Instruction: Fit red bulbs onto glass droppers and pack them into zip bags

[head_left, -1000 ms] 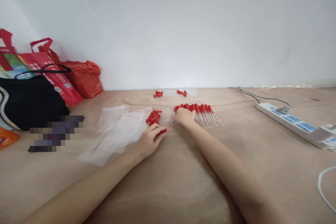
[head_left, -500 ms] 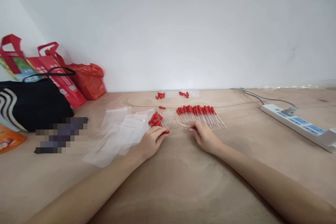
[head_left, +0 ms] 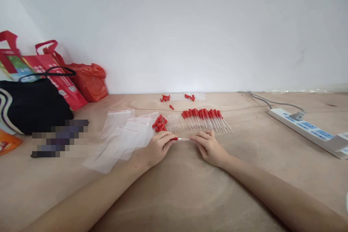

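Tube [head_left: 184, 139] and red bulb [head_left: 175, 139] appear to meet end to end, between the left hand [head_left: 160, 148], which pinches the bulb, and the right hand [head_left: 210, 148], which pinches the tube. Straight alignment and a gentle push, gripping near the joint, should best spare so slim a tube. Just beyond lie loose bulbs [head_left: 160, 120], bare tubes [head_left: 174, 123] and bulb-topped tubes [head_left: 205, 114].

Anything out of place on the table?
Yes: one loose red bulb lies by itself beyond the bare clear tubes, apart from the pile of red bulbs. The clear plastic bags overlap askew. No spill or damage stands out.
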The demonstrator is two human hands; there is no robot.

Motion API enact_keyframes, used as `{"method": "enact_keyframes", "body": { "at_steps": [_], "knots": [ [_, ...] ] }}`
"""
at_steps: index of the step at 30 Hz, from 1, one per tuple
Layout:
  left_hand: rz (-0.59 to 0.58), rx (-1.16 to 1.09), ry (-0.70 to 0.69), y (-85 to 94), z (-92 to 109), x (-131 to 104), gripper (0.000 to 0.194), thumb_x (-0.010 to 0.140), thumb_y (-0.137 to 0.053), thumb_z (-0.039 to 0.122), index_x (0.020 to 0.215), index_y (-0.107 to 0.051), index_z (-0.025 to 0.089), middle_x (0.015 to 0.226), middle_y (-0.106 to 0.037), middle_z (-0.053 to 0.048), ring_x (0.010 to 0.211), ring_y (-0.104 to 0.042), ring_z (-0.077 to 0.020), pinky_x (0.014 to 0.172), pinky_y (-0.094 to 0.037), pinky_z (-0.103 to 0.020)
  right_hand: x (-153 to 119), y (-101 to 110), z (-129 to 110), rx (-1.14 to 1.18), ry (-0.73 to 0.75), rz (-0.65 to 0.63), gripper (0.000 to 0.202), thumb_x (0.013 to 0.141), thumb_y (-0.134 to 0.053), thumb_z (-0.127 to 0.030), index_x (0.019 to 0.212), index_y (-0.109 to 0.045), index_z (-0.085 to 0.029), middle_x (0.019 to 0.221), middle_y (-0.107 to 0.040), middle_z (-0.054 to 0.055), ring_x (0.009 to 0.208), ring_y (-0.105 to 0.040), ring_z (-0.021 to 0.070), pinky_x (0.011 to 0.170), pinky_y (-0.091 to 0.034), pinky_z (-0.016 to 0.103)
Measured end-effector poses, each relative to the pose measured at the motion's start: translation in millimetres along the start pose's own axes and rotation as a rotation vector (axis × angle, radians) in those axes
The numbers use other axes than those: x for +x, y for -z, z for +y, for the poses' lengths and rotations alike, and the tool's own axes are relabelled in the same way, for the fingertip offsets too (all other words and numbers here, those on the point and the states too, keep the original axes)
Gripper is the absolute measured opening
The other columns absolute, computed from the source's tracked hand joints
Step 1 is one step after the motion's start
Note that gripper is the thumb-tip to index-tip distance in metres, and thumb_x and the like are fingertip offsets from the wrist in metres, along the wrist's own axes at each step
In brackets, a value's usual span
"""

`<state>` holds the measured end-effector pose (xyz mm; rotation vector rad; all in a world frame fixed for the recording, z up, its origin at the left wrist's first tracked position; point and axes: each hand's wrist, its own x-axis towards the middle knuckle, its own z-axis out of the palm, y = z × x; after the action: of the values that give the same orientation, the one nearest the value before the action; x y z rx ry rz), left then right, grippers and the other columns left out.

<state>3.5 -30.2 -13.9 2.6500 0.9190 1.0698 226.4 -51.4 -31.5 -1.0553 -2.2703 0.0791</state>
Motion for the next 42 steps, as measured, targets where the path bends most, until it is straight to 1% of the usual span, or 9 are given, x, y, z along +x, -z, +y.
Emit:
{"method": "enact_keyframes", "body": {
  "at_steps": [7, 13, 18, 22, 25, 31, 36, 39, 42],
  "knots": [
    [-0.044, -0.024, 0.036, -0.3, 5.6, 1.5, 0.016, 0.087, -0.041, 0.021, 0.086, -0.056, 0.016, 0.082, -0.061, -0.005, 0.076, -0.057, -0.0142, 0.070, -0.046, -0.026, 0.4, 2.1, -1.9, 0.004, 0.011, 0.034, 0.026, 0.084, -0.039, -0.016, 0.101, -0.058, -0.020, 0.081, -0.060, 0.004, 0.073, -0.052, 0.0120, 0.077, -0.028, 0.031],
    [-0.073, -0.005, 0.004, 0.8, 8.0, 1.6, 0.020, 0.088, -0.038, 0.024, 0.081, -0.055, 0.016, 0.073, -0.060, -0.004, 0.069, -0.054, -0.0141, 0.065, -0.044, -0.026, 1.5, 1.7, -1.4, -0.038, 0.039, 0.038, 0.024, 0.085, -0.041, -0.019, 0.098, -0.061, -0.021, 0.075, -0.060, 0.002, 0.068, -0.051, 0.0104, 0.072, -0.027, 0.029],
    [-0.086, -0.017, -0.031, 0.2, 6.2, 0.6, 0.022, 0.088, -0.038, 0.025, 0.081, -0.056, 0.015, 0.072, -0.061, -0.004, 0.066, -0.053, -0.0141, 0.064, -0.044, -0.026, 2.4, 2.3, 0.4, -0.115, 0.103, 0.036, 0.027, 0.084, -0.039, -0.015, 0.098, -0.061, -0.022, 0.075, -0.060, 0.002, 0.066, -0.050, 0.0101, 0.071, -0.024, 0.030],
    [-0.100, -0.009, -0.046, 0.5, 5.5, 0.4, 0.023, 0.088, -0.039, 0.025, 0.081, -0.057, 0.014, 0.072, -0.061, -0.005, 0.066, -0.053, -0.0145, 0.063, -0.043, -0.027, 2.5, 2.7, -0.3, -0.215, 0.159, 0.043, 0.033, 0.079, -0.038, -0.006, 0.097, -0.061, -0.020, 0.072, -0.058, 0.002, 0.061, -0.044, 0.0104, 0.068, -0.022, 0.030],
    [-0.111, -0.003, -0.046, 1.2, 6.0, 0.1, 0.024, 0.089, -0.037, 0.026, 0.081, -0.057, 0.014, 0.073, -0.061, -0.005, 0.067, -0.053, -0.0146, 0.063, -0.044, -0.027, 2.6, 2.5, -0.7, -0.277, 0.179, 0.025, 0.034, 0.075, -0.038, -0.004, 0.093, -0.062, -0.019, 0.072, -0.057, 0.002, 0.058, -0.041, 0.0103, 0.066, -0.021, 0.031],
    [-0.145, -0.029, -0.088, 2.9, 6.8, -0.6, 0.027, 0.090, -0.035, 0.026, 0.080, -0.057, 0.015, 0.074, -0.062, -0.006, 0.069, -0.054, -0.0150, 0.064, -0.044, -0.027, 4.0, 3.5, 1.5, -0.306, 0.225, 0.020, 0.033, 0.074, -0.038, -0.004, 0.091, -0.061, -0.020, 0.070, -0.056, 0.000, 0.059, -0.042, 0.0099, 0.065, -0.019, 0.031],
    [-0.177, -0.027, -0.097, 2.5, 5.2, -0.5, 0.024, 0.089, -0.036, 0.025, 0.082, -0.057, 0.015, 0.074, -0.062, -0.006, 0.069, -0.054, -0.0151, 0.065, -0.044, -0.027, 5.3, 6.3, -1.4, -0.361, 0.265, 0.053, 0.029, 0.075, -0.037, -0.006, 0.086, -0.061, -0.017, 0.066, -0.056, 0.001, 0.056, -0.040, 0.0099, 0.065, -0.019, 0.031],
    [-0.184, 0.000, -0.097, 1.7, 5.2, -0.4, 0.021, 0.088, -0.039, 0.023, 0.082, -0.057, 0.014, 0.076, -0.062, -0.006, 0.070, -0.054, -0.0151, 0.065, -0.043, -0.027, 5.6, 6.9, -6.1, -0.365, 0.252, 0.056, 0.026, 0.076, -0.037, -0.008, 0.082, -0.061, -0.016, 0.063, -0.055, 0.001, 0.052, -0.035, 0.0094, 0.064, -0.018, 0.031],
    [-0.175, 0.026, -0.104, 1.1, 6.4, -0.3, 0.020, 0.087, -0.039, 0.023, 0.080, -0.056, 0.014, 0.074, -0.060, -0.006, 0.069, -0.053, -0.0151, 0.064, -0.043, -0.027, 5.9, 6.0, -10.8, -0.287, 0.187, 0.004, 0.024, 0.080, -0.037, -0.015, 0.076, -0.061, -0.017, 0.063, -0.054, 0.001, 0.052, -0.034, 0.0094, 0.063, -0.018, 0.030]
  ]
}}
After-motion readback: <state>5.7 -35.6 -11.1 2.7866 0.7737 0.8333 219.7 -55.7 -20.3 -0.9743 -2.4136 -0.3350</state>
